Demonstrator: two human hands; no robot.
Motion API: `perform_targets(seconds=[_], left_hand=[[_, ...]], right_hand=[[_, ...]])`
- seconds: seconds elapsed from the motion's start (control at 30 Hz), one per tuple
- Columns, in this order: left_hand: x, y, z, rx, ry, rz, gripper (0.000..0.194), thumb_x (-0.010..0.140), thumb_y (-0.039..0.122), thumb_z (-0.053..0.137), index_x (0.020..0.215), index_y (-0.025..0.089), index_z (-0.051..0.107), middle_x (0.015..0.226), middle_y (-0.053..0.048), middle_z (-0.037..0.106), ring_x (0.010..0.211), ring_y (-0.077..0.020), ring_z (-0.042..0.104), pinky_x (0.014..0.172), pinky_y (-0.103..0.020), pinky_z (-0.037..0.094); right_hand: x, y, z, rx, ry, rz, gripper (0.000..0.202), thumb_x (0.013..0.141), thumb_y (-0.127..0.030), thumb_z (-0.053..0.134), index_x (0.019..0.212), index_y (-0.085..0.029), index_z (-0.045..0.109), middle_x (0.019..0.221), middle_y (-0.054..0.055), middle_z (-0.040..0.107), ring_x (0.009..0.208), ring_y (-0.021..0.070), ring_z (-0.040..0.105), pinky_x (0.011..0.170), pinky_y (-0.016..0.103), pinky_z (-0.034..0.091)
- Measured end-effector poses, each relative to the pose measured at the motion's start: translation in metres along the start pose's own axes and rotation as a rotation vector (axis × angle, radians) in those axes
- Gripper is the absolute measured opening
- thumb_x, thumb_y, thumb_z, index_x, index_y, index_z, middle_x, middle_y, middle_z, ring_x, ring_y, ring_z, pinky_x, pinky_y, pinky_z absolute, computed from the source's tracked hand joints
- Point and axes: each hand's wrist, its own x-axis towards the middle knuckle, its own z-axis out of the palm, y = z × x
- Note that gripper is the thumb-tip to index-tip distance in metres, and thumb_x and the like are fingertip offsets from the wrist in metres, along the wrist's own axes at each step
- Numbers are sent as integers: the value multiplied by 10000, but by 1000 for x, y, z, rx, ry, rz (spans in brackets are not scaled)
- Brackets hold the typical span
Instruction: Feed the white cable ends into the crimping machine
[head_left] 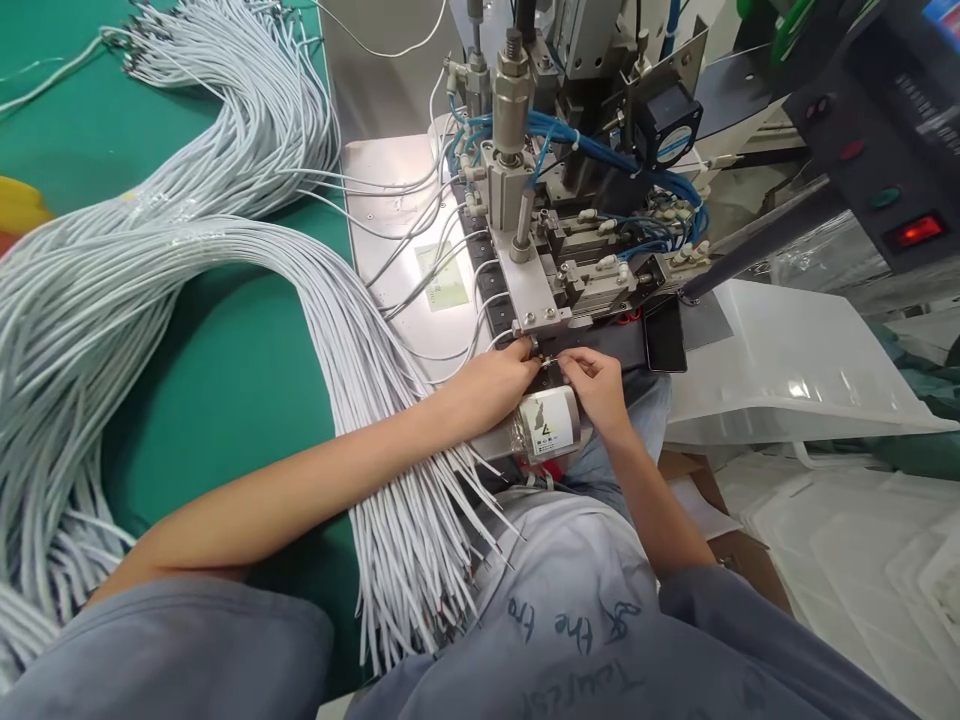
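A small wire end (551, 361) is being pinched between the right hand's (596, 388) thumb and forefinger, its pale tip lying in the narrow gap between both hands. The left hand (499, 385) is being held just beside it, fingers bent against the machine's (517, 250) front edge; whether these are closed on anything cannot be told, the fingertips being partly hidden. The space just beyond is being blocked by the machine's metal head. A labelled white block (551, 422) is being kept on the near side. A thick white cable bundle (337, 330) is being crossed by the left forearm (322, 490). A phone (664, 335) is being kept to the right.
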Motion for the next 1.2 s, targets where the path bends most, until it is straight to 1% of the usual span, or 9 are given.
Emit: perform_targets(seconds=[0.1,0.23,0.37,0.57,0.73,0.9,1.07,1.13,1.2], left_hand=[[-1,0,-1,25,-14,16,290,844,82,382,1053,99,584,878,-87,550,617,-153,590,552,-274,476],[-2,0,0,59,-11,30,416,826,88,403,1228,127,502,913,-88,551,599,-151,591,540,-282,480],[-2,-1,1,100,-5,33,421,811,72,404,1212,122,522,926,-98,543,622,-156,598,531,-276,475],[-1,-1,1,125,-37,59,422,812,70,412,1221,106,513,991,-117,540,685,-164,609,560,-274,483],[-1,-1,-4,135,-55,54,416,841,83,387,1243,109,492,1005,-118,532,736,-177,612,572,-276,483],[-2,2,-7,121,-66,63,394,850,68,366,1219,89,503,1008,-129,523,822,-190,614,600,-271,484],[-4,2,-5,127,-5,69,389,845,61,379,1212,86,505,1015,-141,529,829,-199,614,588,-278,473],[-6,4,-9,147,-12,45,329,833,57,404,1118,90,565,960,-132,557,802,-206,617,572,-283,463],[-9,6,-15,176,-52,3,248,816,35,419,942,92,626,859,-120,584,770,-222,622,544,-287,445]], right_hand=[[3,0,0,5,-34,16,158,695,-320,607,672,-164,622,600,-7,594,590,123,536,593,262,446],[6,-1,-2,0,-95,36,152,708,-315,602,663,-170,604,545,-33,534,519,99,473,535,244,402],[9,-4,-2,19,-137,48,131,713,-298,591,669,-174,589,559,-35,539,497,89,468,514,238,391],[10,-4,-3,21,-141,69,95,676,-258,603,643,-170,593,559,-27,558,500,88,479,505,235,387],[10,-2,-1,33,-145,104,121,684,-278,600,632,-173,567,505,-51,489,462,74,426,466,225,349],[11,-5,1,36,-112,90,157,695,-328,596,666,-176,576,550,-32,535,495,91,483,500,237,411],[14,-4,-1,3,-194,123,196,697,-371,578,657,-186,527,545,-44,499,477,81,438,478,225,370],[15,0,-1,-3,-251,110,246,722,-402,548,613,-196,470,514,-59,433,460,73,384,458,218,324],[17,3,0,-11,-297,79,302,740,-441,525,585,-207,412,492,-70,363,452,71,330,447,220,280]])
